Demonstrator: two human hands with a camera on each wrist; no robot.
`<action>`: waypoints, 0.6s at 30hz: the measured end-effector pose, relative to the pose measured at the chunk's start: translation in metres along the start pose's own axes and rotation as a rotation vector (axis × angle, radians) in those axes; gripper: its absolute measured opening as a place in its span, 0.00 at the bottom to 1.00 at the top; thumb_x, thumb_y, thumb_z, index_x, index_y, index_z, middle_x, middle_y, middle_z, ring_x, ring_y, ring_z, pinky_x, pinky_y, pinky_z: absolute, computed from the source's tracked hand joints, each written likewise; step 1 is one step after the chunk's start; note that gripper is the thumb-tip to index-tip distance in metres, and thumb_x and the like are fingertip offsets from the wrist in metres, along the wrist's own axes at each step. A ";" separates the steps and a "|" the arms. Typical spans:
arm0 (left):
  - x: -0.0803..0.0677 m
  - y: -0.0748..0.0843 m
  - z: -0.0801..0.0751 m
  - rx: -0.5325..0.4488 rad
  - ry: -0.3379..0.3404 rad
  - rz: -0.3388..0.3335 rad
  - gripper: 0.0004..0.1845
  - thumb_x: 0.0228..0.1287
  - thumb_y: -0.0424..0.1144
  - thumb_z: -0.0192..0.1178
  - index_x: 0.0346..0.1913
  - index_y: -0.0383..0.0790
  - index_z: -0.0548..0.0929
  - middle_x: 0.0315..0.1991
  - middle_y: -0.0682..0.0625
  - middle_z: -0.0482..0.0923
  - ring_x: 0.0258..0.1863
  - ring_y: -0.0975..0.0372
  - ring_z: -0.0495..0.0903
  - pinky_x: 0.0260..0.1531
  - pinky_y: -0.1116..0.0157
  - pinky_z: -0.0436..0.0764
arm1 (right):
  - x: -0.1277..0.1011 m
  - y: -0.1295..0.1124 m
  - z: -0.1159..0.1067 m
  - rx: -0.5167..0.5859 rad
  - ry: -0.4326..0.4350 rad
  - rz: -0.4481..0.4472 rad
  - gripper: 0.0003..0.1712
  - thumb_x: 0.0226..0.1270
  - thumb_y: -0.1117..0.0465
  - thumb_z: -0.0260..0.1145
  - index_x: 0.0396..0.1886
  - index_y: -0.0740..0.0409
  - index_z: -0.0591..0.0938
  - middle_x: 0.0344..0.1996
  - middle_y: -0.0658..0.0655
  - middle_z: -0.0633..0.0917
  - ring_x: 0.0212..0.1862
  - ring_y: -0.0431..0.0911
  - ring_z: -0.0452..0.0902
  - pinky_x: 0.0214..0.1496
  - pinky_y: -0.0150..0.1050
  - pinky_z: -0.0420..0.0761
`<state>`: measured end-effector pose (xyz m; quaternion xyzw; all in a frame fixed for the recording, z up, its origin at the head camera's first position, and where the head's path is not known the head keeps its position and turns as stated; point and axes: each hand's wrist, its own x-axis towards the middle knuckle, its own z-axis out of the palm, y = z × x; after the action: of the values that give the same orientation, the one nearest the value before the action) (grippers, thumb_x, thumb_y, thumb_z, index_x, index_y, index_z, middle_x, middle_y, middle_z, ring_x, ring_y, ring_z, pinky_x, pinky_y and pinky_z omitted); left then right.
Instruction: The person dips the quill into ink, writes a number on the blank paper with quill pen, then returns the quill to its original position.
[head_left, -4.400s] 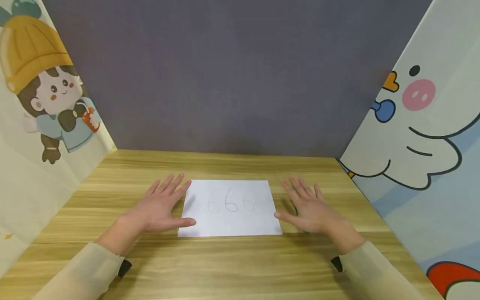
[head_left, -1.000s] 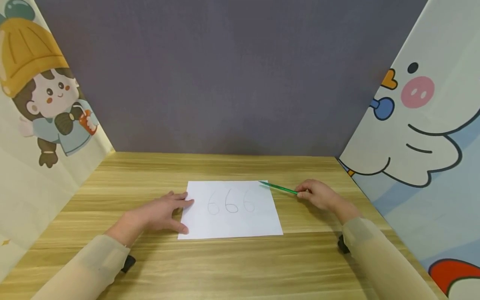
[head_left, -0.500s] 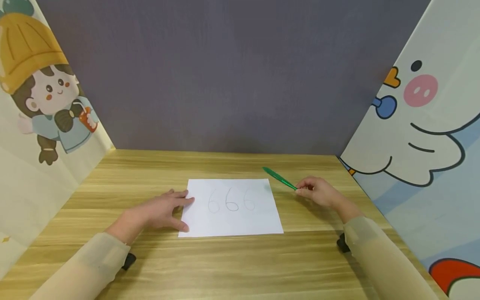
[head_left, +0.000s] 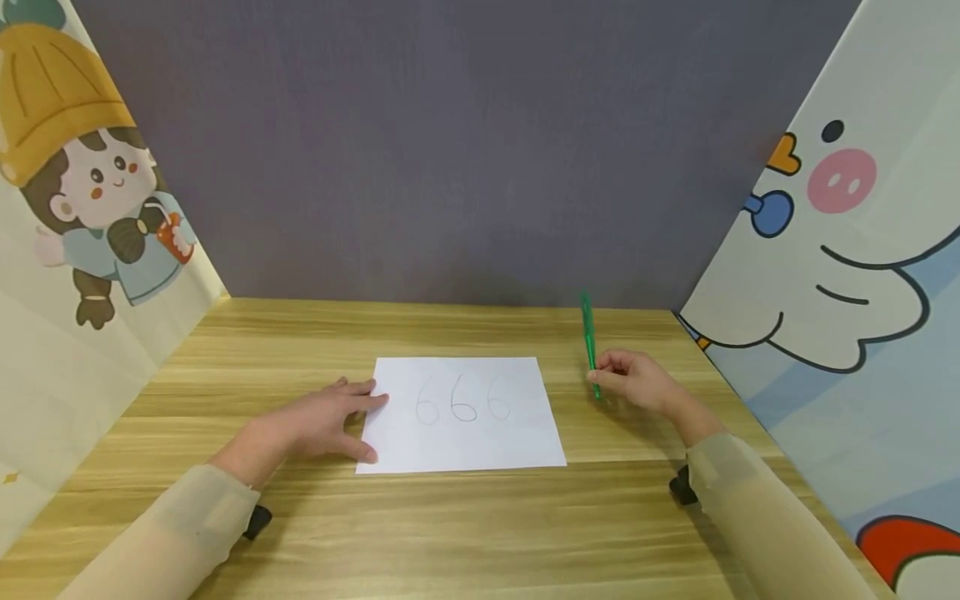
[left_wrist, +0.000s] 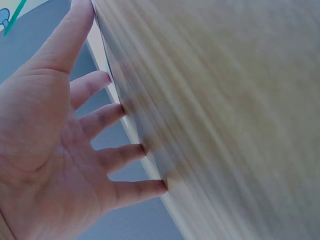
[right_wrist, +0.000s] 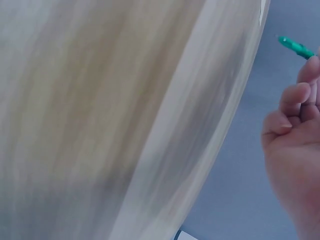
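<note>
Right hand (head_left: pixel 637 385) pinches the pen (head_left: pixel 589 337) in curled fingers, near upright; it wants a lower, writing grip. Left hand (head_left: pixel 315 421), fingers flat, should keep pinning the paper (head_left: pixel 461 415).

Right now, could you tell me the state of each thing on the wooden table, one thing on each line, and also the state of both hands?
White sheet of paper: flat on the table, "666" written on it.
Green pen: lifted, nearly upright, right of the paper.
Right hand: fingers curled, pinches the pen.
Left hand: fingers straight, rests on the paper's left edge.
Wooden table: bears the paper.
</note>
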<state>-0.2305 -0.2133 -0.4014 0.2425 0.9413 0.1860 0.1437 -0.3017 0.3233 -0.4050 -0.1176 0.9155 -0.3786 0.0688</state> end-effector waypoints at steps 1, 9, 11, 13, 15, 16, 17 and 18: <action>0.000 0.000 0.000 0.002 -0.001 0.000 0.54 0.60 0.66 0.78 0.83 0.43 0.72 0.87 0.33 0.58 0.84 0.23 0.50 0.79 0.24 0.58 | 0.000 -0.001 0.000 0.010 -0.004 -0.001 0.15 0.83 0.50 0.68 0.46 0.58 0.84 0.33 0.53 0.84 0.35 0.45 0.74 0.38 0.37 0.76; -0.001 0.002 0.000 -0.002 -0.007 -0.012 0.54 0.60 0.66 0.78 0.83 0.43 0.71 0.87 0.33 0.57 0.84 0.23 0.50 0.79 0.24 0.56 | 0.000 -0.004 0.000 0.050 -0.037 -0.031 0.16 0.84 0.52 0.67 0.52 0.62 0.85 0.42 0.59 0.89 0.44 0.46 0.77 0.48 0.38 0.80; -0.002 0.002 -0.001 -0.002 -0.007 -0.013 0.54 0.60 0.66 0.77 0.84 0.43 0.71 0.87 0.34 0.57 0.84 0.23 0.50 0.78 0.24 0.57 | 0.000 -0.003 0.001 0.095 -0.046 -0.038 0.13 0.82 0.55 0.69 0.49 0.62 0.84 0.39 0.55 0.85 0.42 0.45 0.74 0.46 0.37 0.77; -0.002 0.003 -0.001 -0.001 -0.006 -0.015 0.54 0.60 0.66 0.77 0.84 0.43 0.71 0.88 0.34 0.57 0.84 0.24 0.50 0.78 0.24 0.58 | 0.000 -0.002 0.001 0.139 -0.057 -0.057 0.11 0.81 0.58 0.69 0.47 0.62 0.81 0.36 0.51 0.81 0.39 0.43 0.72 0.44 0.36 0.75; -0.002 0.003 -0.001 -0.001 -0.005 -0.015 0.54 0.60 0.66 0.77 0.84 0.44 0.71 0.88 0.34 0.57 0.84 0.24 0.50 0.78 0.24 0.58 | 0.001 -0.001 0.002 0.189 -0.069 -0.056 0.10 0.81 0.59 0.68 0.45 0.62 0.79 0.31 0.49 0.77 0.35 0.42 0.70 0.41 0.34 0.73; -0.002 0.003 -0.001 0.000 -0.005 -0.014 0.54 0.60 0.66 0.77 0.84 0.44 0.71 0.88 0.34 0.57 0.84 0.24 0.50 0.78 0.24 0.58 | 0.001 -0.001 0.003 0.217 -0.074 -0.050 0.10 0.81 0.60 0.68 0.45 0.63 0.79 0.30 0.48 0.76 0.34 0.41 0.69 0.40 0.34 0.72; -0.002 0.003 -0.001 0.001 -0.003 -0.012 0.54 0.60 0.66 0.77 0.84 0.44 0.71 0.88 0.34 0.57 0.84 0.24 0.50 0.78 0.24 0.59 | 0.001 -0.001 0.003 0.235 -0.084 -0.051 0.10 0.82 0.60 0.67 0.46 0.64 0.78 0.30 0.48 0.76 0.33 0.41 0.69 0.40 0.34 0.73; -0.002 0.003 -0.001 0.001 -0.002 -0.011 0.54 0.60 0.66 0.78 0.84 0.43 0.71 0.87 0.34 0.57 0.84 0.24 0.51 0.78 0.24 0.59 | 0.001 -0.001 0.003 0.256 -0.093 -0.043 0.11 0.83 0.60 0.66 0.48 0.65 0.79 0.30 0.49 0.77 0.34 0.40 0.71 0.40 0.33 0.75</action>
<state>-0.2283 -0.2122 -0.3992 0.2375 0.9425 0.1843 0.1457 -0.3018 0.3206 -0.4066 -0.1449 0.8527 -0.4879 0.1175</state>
